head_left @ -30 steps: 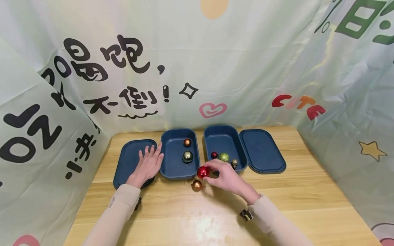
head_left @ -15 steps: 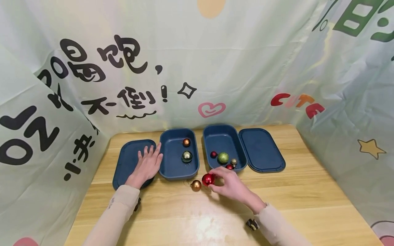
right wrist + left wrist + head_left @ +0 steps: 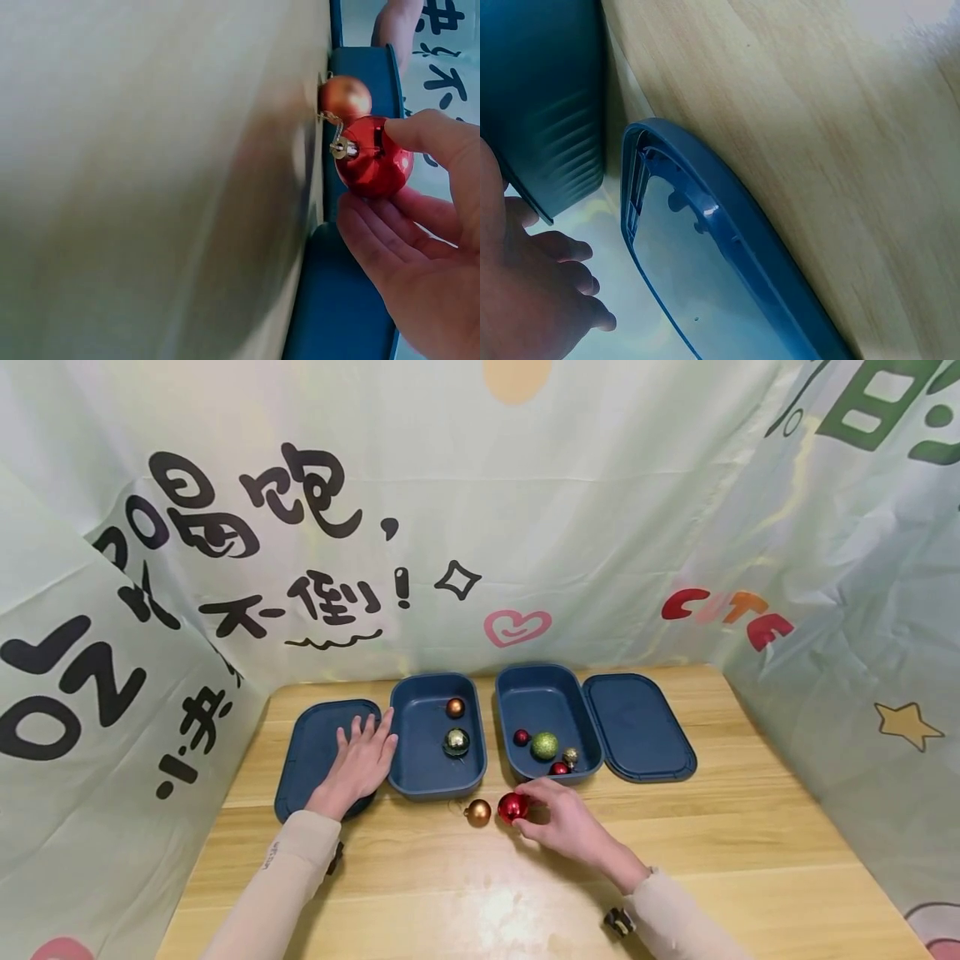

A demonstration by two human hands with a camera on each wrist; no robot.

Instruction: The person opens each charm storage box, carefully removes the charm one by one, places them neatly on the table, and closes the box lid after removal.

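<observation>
My right hand [image 3: 566,822] pinches a shiny red Christmas bauble [image 3: 513,808] between thumb and fingers, close over the table in front of the boxes. In the right wrist view the red bauble [image 3: 373,157] shows its gold cap and hook. Just left of it a copper bauble [image 3: 477,812] lies on the wood. My left hand [image 3: 356,764] is spread over the left blue lid [image 3: 315,752], fingertips at the rim of the left blue box [image 3: 400,785]. That box holds a copper bauble [image 3: 455,707] and a green-gold one [image 3: 456,742].
The right blue box [image 3: 536,677] holds a glittery green bauble [image 3: 544,745], two red ones and a small gold one [image 3: 570,756]. A second blue lid [image 3: 640,727] lies to its right. Behind the table [image 3: 420,893] hangs a printed cloth [image 3: 600,527].
My right hand has brought the red bauble from the right box's front edge toward me and down, beside the copper bauble on the table. The left hand has stayed put.
</observation>
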